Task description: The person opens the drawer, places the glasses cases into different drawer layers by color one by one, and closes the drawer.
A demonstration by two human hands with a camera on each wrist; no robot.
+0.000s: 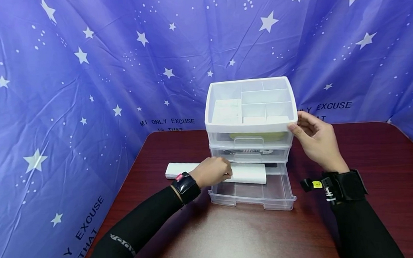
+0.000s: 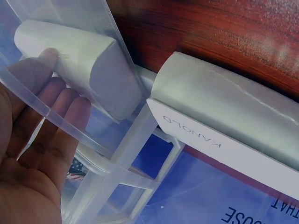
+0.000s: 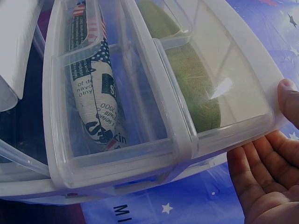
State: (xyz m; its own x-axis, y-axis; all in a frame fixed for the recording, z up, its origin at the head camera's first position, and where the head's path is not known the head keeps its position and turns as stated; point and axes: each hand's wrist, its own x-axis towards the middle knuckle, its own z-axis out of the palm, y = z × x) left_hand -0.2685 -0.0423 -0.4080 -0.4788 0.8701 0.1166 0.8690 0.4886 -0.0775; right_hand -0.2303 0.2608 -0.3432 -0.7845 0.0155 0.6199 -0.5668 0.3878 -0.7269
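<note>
A white plastic drawer organizer (image 1: 228,126) stands on the table, its clear bottom drawer (image 1: 251,200) pulled out. My left hand (image 1: 212,171) is over that drawer and pinches a white glasses case (image 1: 248,175). In the left wrist view, the thumb lies on the case (image 2: 70,51) and the fingers curl below, partly behind the clear drawer wall. A second white case (image 2: 224,93), lettered KANOLD, lies on the table left of the organizer. My right hand (image 1: 317,141) grips the organizer's upper right corner, thumb in front and fingers along the side.
The closed middle drawer holds a printed packet (image 3: 96,88); the closed top drawer has a green item (image 3: 196,79). Divided compartments (image 1: 265,97) form the organizer's top. Behind the dark red table (image 1: 373,153) hangs a blue star-patterned curtain (image 1: 186,46).
</note>
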